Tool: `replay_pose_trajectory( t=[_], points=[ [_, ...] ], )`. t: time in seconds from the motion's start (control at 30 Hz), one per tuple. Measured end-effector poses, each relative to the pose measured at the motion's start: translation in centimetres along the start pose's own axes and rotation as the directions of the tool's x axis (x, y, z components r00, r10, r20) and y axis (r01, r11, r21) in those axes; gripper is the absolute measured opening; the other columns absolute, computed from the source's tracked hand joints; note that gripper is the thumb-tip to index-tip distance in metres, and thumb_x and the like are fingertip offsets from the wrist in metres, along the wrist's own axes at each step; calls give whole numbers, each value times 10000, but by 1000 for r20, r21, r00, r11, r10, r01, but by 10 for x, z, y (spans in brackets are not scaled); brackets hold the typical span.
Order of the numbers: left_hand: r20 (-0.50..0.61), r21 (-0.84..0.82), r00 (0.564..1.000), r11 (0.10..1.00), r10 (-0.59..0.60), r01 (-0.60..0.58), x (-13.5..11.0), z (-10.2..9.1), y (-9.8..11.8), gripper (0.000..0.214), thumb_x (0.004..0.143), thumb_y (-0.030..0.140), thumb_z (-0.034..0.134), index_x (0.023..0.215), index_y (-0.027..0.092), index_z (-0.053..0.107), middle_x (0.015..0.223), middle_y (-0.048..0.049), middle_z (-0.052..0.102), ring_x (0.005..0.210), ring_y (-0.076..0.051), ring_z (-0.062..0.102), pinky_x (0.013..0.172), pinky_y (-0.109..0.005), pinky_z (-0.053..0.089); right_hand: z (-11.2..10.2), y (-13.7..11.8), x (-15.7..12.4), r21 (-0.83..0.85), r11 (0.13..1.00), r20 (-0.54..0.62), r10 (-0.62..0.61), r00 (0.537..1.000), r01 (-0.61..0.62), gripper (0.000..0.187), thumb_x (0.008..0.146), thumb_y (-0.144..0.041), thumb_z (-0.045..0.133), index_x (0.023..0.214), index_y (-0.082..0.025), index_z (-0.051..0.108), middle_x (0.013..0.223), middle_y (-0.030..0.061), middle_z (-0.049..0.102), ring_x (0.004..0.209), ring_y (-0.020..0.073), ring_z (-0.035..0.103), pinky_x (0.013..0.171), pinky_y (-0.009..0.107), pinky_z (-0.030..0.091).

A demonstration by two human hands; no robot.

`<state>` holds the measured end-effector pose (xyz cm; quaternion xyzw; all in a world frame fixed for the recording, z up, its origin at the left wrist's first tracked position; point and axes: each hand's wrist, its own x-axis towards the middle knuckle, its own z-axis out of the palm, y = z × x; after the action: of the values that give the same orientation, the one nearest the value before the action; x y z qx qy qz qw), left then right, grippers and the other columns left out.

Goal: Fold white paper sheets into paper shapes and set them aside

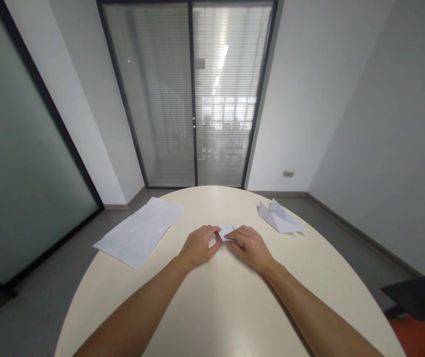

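Note:
A small folded piece of white paper (226, 231) lies between my two hands near the middle of the table. My left hand (200, 245) pinches its left edge between thumb and fingers. On the other side, my right hand (248, 245) is closed over the right part, its fingertips pressing on the paper and hiding that end. The paper's underside and exact folds are too small to make out.
A creased white sheet (143, 229) lies at the left, overhanging the table's edge. At the right rests a folded paper shape (280, 218). The round cream table (220, 307) fills the foreground, with a dark and red chair (418, 297) beyond its right edge.

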<state>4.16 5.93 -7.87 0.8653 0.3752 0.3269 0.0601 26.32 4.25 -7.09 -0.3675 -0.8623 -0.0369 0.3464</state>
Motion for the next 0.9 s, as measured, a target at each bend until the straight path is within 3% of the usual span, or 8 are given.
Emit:
replay_pose_trajectory(
  t=[0.13, 0.3, 0.47, 0.9],
  points=[
    [85, 43, 996, 998, 38, -41, 1, -1, 0, 190, 903, 239, 595, 1089, 231, 630, 1048, -28, 673, 1009, -192, 604, 890, -312, 485, 1, -2, 0, 9, 999, 58, 36, 998, -36, 145, 901, -178, 596, 981, -235, 703, 920, 44, 729, 869, 195, 625, 792, 335, 490],
    [123, 103, 992, 994, 12, -25, 1, -2, 0, 201, 907, 182, 558, 1057, 249, 673, 1028, -20, 665, 993, -182, 594, 886, -305, 484, 2, -4, -1, 60, 994, 119, 80, 990, -88, 178, 875, -148, 597, 996, -237, 692, 947, 34, 722, 910, 192, 623, 820, 328, 495],
    [130, 133, 991, 991, -42, 25, 0, -1, -1, 203, 887, 175, 560, 1035, 238, 684, 1033, -32, 662, 990, -198, 589, 880, -328, 495, 7, 1, -4, 123, 976, 174, 159, 972, -182, 331, 817, -99, 586, 1106, -239, 665, 1076, 45, 705, 1015, 215, 605, 899, 376, 491],
    [103, 128, 994, 992, -34, 21, -1, 0, -1, 158, 870, 263, 623, 1017, 230, 672, 1024, -35, 651, 990, -211, 569, 862, -333, 496, 9, 5, -5, 131, 962, 177, 215, 960, -239, 301, 817, -96, 566, 1051, -235, 693, 1056, 33, 723, 1002, 210, 620, 904, 364, 482]
  ],
)
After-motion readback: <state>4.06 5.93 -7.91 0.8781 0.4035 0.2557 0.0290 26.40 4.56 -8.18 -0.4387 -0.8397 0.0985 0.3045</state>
